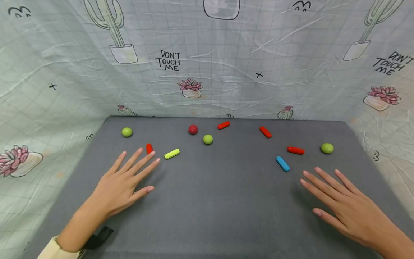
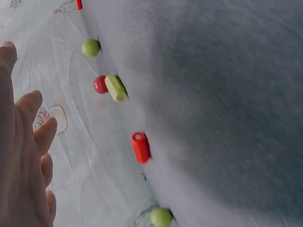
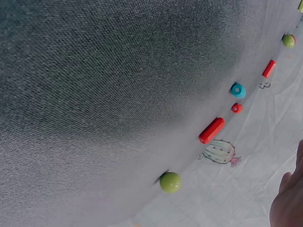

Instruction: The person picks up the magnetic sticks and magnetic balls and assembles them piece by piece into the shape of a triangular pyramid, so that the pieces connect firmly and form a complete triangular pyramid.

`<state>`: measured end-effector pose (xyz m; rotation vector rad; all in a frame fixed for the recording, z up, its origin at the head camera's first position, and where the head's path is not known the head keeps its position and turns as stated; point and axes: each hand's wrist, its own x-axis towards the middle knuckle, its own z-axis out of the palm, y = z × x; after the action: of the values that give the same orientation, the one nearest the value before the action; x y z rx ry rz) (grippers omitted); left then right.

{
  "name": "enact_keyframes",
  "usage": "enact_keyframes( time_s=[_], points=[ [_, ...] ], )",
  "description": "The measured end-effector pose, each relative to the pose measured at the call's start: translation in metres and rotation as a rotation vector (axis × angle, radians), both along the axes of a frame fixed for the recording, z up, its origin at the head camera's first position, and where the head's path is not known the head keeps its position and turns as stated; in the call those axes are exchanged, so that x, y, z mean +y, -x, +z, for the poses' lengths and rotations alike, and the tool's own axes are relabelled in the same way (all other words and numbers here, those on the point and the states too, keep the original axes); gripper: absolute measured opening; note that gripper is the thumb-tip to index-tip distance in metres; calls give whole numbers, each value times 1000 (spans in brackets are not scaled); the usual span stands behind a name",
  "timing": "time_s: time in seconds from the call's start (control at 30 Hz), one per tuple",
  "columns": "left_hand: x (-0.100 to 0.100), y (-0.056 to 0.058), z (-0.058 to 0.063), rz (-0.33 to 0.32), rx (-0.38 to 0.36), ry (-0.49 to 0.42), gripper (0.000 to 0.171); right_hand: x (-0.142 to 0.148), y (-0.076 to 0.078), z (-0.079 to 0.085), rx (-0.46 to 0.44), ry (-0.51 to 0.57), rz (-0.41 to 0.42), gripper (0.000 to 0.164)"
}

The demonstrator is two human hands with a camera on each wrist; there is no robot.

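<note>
— Hovering empty, aren't they, the left hand (image 1: 123, 189) and right hand (image 1: 352, 212), fingers straight and spread?
— Yes; the blue stick (image 1: 283, 163) lies on the worktop (image 1: 220, 208) near the right fingertips, so I'd pinch lightly across its long sides

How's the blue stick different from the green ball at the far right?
The blue stick is long, but the green ball is round. The right wrist view shows a hole in the stick's end, but none in the ball. The stick is blue; the ball is green. Both lie on the gray table, apart from the right hand.
</note>
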<state>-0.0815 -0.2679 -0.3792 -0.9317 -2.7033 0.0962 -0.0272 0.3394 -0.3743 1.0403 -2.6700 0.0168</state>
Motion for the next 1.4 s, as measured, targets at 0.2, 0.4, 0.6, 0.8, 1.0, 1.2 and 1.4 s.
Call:
enact_keyframes(
  time_s=[0.2, 0.4, 0.6, 0.8, 1.0, 1.2, 1.4],
  points=[
    [16, 6, 0, -6, -33, -52, 74, -2, 5, 0, -9, -4, -6, 71],
    [38, 18, -3, -27, -100, -92, 76, -2, 7, -3, -5, -12, -14, 74],
    [58, 29, -5, -53, -149, -152, 73, 0, 6, -3, 5, -1, -23, 74],
    [71, 38, -5, -65, -197, -225, 70, -1, 8, -3, 3, -3, -31, 79],
    [84, 45, -7, -68, -226, -302, 67, 0, 10, -3, 5, 9, -25, 73],
    [95, 54, -9, -93, -243, -401, 65, -2, 16, -5, 5, 43, -2, 66],
    [104, 62, -8, -103, -316, -501, 65, -7, 24, -6, -15, 42, 0, 71]
  ],
)
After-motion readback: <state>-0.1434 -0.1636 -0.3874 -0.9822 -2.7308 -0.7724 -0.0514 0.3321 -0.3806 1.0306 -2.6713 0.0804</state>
